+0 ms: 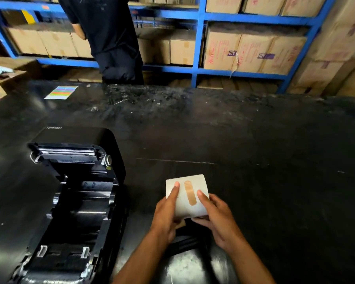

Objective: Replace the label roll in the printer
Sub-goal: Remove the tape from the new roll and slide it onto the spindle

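Note:
A black label printer (70,201) lies on the dark table at the lower left, its lid (78,144) swung open and its roll bay showing no roll inside. To its right I hold a white label roll (193,203) in both hands, low over the table. A strip of tan tape runs down the roll's face. My left hand (165,218) grips the roll's left side, fingers on top. My right hand (217,218) grips the right side. A black object sits under my hands, partly hidden.
The black table (234,140) stretches wide to the right and back. A coloured sheet (61,92) lies at its far left. Another person (109,37) in dark clothes stands behind the table, before blue shelves (199,37) full of cardboard boxes.

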The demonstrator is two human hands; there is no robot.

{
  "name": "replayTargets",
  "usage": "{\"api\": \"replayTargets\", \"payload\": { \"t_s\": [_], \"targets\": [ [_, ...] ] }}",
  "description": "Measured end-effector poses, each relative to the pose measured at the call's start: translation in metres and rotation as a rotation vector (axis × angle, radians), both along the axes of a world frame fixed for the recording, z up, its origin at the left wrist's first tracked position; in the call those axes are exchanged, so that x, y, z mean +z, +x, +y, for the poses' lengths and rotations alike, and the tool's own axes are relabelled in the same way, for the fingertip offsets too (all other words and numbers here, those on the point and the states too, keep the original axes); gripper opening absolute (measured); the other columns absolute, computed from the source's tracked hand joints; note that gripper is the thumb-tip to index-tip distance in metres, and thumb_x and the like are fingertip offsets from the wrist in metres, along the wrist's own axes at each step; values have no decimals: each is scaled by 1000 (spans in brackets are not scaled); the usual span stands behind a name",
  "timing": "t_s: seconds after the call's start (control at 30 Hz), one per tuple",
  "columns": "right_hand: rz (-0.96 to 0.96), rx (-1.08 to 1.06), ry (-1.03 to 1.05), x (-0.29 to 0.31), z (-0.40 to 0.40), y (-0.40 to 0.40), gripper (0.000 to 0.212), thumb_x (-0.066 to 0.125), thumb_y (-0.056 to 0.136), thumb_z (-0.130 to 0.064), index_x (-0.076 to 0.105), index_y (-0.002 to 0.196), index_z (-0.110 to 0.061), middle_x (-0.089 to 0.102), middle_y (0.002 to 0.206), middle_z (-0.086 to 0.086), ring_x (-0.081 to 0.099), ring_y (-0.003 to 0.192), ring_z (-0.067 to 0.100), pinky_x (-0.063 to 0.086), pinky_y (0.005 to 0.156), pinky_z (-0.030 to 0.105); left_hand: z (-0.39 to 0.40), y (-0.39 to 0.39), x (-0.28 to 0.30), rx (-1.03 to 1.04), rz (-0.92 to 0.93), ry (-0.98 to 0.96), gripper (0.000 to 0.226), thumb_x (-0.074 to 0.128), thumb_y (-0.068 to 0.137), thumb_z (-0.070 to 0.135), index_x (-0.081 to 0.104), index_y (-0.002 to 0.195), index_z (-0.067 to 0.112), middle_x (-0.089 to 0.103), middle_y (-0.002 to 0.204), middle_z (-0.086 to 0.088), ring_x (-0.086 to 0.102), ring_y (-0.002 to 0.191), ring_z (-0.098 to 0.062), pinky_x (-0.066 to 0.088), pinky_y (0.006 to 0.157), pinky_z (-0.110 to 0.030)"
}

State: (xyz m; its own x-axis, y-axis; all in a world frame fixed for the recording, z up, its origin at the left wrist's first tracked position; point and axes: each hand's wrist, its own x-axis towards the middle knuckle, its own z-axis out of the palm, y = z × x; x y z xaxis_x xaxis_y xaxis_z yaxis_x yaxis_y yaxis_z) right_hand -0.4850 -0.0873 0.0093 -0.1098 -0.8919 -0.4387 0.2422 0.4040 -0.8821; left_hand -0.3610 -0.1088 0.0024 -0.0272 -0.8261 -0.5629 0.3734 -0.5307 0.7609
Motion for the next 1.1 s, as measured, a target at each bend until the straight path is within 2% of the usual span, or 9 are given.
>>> {"api": "replayTargets", "payload": {
  "t_s": [0.1,0.2,0.33,0.47,0.6,0.8,0.87,0.97,1.1],
  "targets": [
    [335,19,-85,-4,14,-3,32,63,83,-43,63,109,-24,67,120,3,65,104,15,54,87,31,16,3,3,21,-2,-11,38,67,81,39,71,101,7,76,95,-19,73,84,-33,59,67,-40],
    [701,-102,-369,-3,21,-12,36,69,79,-39,59,113,-40,42,145,-4,38,132,11,34,110,37,33,-2,4,21,-107,-103,47,73,73,46,71,103,10,76,97,-16,73,89,-31,58,82,-49],
    [631,-125,-521,4,35,-2,13,70,72,-44,64,83,-49,45,140,-11,37,131,5,36,108,36,51,-9,9,-7,-145,-175,45,72,75,45,70,103,10,75,99,-18,71,93,-35,55,87,-57],
    [508,-193,-572,7,53,-10,11,72,75,-23,64,73,-30,53,133,-7,45,121,-4,36,95,8,60,-17,18,-32,-170,-211,48,70,76,45,67,106,8,74,102,-19,71,94,-34,56,86,-55],
    [346,-247,-589,6,72,-30,9,68,74,-34,67,74,-25,58,130,-8,52,122,5,39,101,25,56,-20,22,2,-119,-150,40,65,84,35,67,108,2,73,104,-21,69,98,-37,57,84,-48],
    [775,-71,-180,-81,92,-81,25,79,68,-24,63,56,-39,53,132,-5,39,133,18,24,112,45,54,-12,16,43,-87,-118,32,63,86,32,68,101,4,73,96,-14,71,77,-23,57,53,-27],
    [865,44,-112,-107,102,-80,31,79,69,-24,59,54,-43,48,141,-3,33,136,22,16,110,38,56,-7,14,41,-75,-110,31,63,86,33,68,99,5,74,95,-12,70,77,-22,57,53,-27],
    [1008,98,-131,-120,106,-77,7,72,72,-35,66,75,-36,39,149,-3,24,140,21,9,104,30,60,2,10,45,-69,-97,33,64,85,35,68,99,6,74,97,-11,69,87,-26,57,70,-35],
    [1129,152,-104,-116,89,-82,36,68,77,-38,64,112,-27,39,148,0,25,139,20,13,110,37,65,14,8,47,-90,-111,27,62,86,36,68,94,10,73,91,-6,68,83,-22,52,68,-35]
  ]
}}
